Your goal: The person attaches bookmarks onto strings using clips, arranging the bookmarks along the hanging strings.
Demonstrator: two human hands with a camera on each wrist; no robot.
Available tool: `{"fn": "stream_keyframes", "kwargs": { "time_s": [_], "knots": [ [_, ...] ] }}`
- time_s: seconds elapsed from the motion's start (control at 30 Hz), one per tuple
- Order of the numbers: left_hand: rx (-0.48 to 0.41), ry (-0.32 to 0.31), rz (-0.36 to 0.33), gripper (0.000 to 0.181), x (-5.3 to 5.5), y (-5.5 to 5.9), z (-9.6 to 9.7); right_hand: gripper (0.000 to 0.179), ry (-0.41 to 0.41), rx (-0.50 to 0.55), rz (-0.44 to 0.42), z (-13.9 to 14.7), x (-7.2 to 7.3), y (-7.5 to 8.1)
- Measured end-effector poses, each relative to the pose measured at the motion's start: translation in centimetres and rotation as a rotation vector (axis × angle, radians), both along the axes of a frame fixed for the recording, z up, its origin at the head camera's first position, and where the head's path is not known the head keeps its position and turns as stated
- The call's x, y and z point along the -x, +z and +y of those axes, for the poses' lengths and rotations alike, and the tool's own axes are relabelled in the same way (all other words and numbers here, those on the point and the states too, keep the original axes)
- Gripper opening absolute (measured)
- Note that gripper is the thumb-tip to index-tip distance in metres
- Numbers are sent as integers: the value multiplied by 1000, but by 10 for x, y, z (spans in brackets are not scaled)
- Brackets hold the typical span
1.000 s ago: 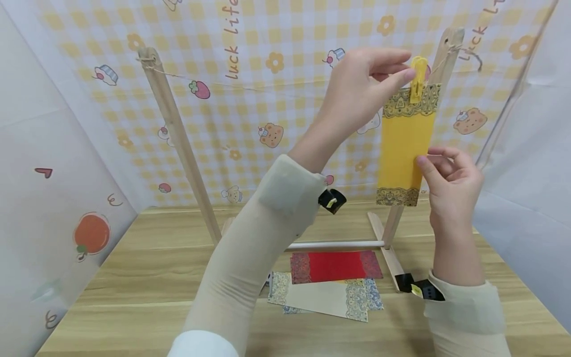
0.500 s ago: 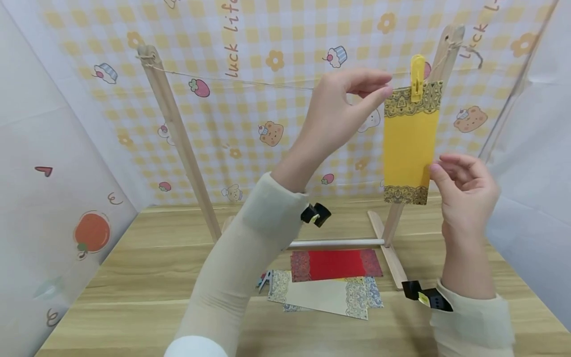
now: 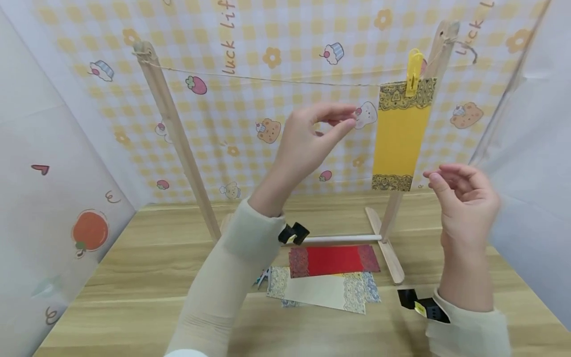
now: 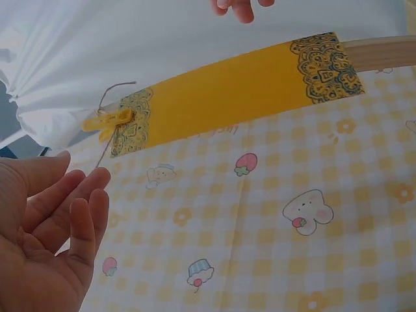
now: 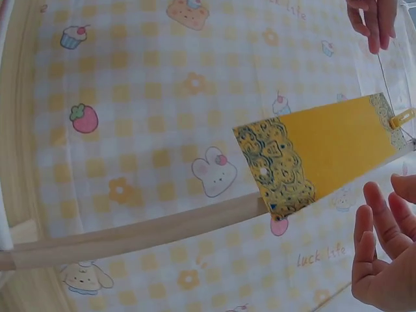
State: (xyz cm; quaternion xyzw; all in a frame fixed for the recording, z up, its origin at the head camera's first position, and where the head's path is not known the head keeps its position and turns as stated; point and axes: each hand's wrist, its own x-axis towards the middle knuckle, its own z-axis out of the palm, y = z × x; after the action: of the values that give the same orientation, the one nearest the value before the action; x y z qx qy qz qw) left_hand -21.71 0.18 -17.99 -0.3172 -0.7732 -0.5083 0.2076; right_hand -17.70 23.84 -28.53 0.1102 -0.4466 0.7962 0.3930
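A yellow paper strip [image 3: 399,141] with dark lace-patterned ends hangs from the string [image 3: 267,79], held at its top by a yellow clothespin [image 3: 414,74]. My left hand [image 3: 312,139] is in the air left of the strip, below the string, fingers relaxed with nothing between them. To the strip's lower right is my right hand [image 3: 468,198], apart from it, its fingers loosely bent and holding nothing. The left wrist view shows the clothespin [image 4: 107,121] beyond the left fingers. In the right wrist view the strip [image 5: 331,140] hangs beside the right hand.
Two wooden posts [image 3: 174,134] carry the string, joined low by a white rod [image 3: 339,239]. On the table lie a red strip [image 3: 334,260], a cream strip [image 3: 316,291] and a blue-patterned one [image 3: 371,287]. Small clips [image 3: 263,277] lie beside them, partly behind the left sleeve.
My left hand has let go of the clothespin and moved down and left. My right hand has come off the strip's edge and moved right. The strip hangs by itself.
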Motion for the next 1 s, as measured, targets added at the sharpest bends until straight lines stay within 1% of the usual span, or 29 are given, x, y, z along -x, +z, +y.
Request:
{"fn": "stream_keyframes", "kwargs": {
  "time_s": [0.13, 0.27, 0.4, 0.47, 0.53, 0.6, 0.7, 0.8, 0.9, 0.93, 1.0],
  "knots": [
    [-11, 36, -7, 23, -4, -16, -15, 18, 10, -27, -38, -5, -3, -4],
    [-45, 52, -21, 23, -9, -34, -32, 16, 21, -69, -90, -9, -5, -9],
    [-77, 94, -46, 22, -15, -53, -51, 15, 60, -96, -107, -13, -6, -14],
    [-84, 116, -58, 22, -17, -62, -60, 14, 76, -116, -130, -15, -6, -16],
    [-97, 136, -82, 23, -19, -70, -68, 13, 92, -157, -163, -17, -5, -20],
    [-105, 162, -112, 24, -21, -78, -77, 13, 117, -222, -199, -18, -5, -24],
    [-122, 201, -141, 24, -24, -91, -89, 12, 154, -369, -251, -21, -4, -30],
    [-126, 251, -172, 23, -27, -105, -102, 12, 151, -604, -327, -25, -2, -34],
    [-124, 289, -216, 23, -29, -119, -115, 14, 151, -866, -435, -30, 2, -38],
    [-120, 300, -232, 23, -29, -124, -120, 17, 166, -946, -466, -31, 3, -39],
    [-101, 326, -265, 23, -30, -134, -128, 23, 235, -1064, -509, -34, 6, -42]
  ]
}}
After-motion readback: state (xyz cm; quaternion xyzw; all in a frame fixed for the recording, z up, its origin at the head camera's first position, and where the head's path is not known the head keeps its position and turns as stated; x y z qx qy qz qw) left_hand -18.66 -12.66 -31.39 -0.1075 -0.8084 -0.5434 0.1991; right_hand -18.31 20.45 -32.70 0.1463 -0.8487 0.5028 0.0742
